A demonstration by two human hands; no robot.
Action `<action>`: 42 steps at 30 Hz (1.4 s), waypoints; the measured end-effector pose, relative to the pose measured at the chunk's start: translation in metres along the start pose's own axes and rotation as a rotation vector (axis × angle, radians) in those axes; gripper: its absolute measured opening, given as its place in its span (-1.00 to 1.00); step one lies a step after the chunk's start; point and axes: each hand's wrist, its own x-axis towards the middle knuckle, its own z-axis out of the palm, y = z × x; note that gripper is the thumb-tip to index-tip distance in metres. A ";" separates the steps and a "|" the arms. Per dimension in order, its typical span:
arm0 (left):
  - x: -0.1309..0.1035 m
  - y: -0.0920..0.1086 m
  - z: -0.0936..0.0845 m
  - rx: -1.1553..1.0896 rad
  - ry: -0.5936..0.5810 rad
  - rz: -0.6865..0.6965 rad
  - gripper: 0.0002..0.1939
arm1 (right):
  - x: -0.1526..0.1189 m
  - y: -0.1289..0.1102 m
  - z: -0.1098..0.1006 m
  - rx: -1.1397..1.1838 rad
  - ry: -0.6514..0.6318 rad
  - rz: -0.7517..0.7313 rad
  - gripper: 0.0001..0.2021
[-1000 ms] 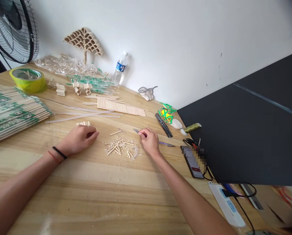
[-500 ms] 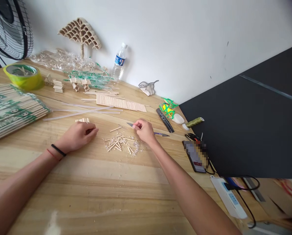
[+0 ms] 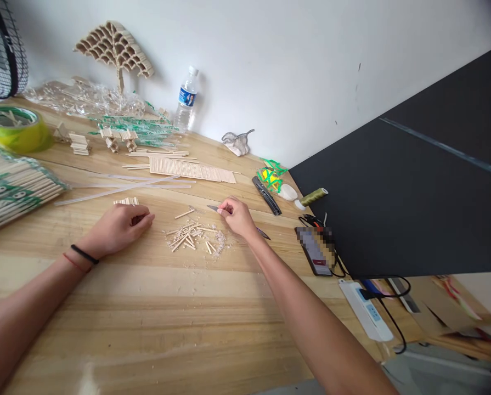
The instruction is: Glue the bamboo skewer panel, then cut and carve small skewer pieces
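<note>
My right hand pinches a small pointed blade, its dark tip showing to the left of the fingers. Behind the wrist another pointed, purplish piece shows; whether it joins the blade I cannot tell. Curled into a loose fist, my left hand rests on the table, with nothing visible in the gap by the thumb. A small row of short sticks lies just beyond it. Between the hands are a pile of cut stick pieces, a single stick and pale crumbs.
Behind are a stick panel, clear strips, a bottle and a stick-built tree. Left stand yellow tape and bagged sticks. Right lie a black cutter, thread spool, phone and power strip.
The view has shifted, so most things sit further left. Near the wrist, the purplish piece is tilted more steeply and less of it shows. My left hand keeps its place beside the short sticks.
</note>
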 end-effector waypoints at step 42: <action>-0.002 0.001 0.002 0.001 0.024 0.004 -0.62 | -0.024 -0.007 -0.005 0.132 -0.197 -0.032 -0.86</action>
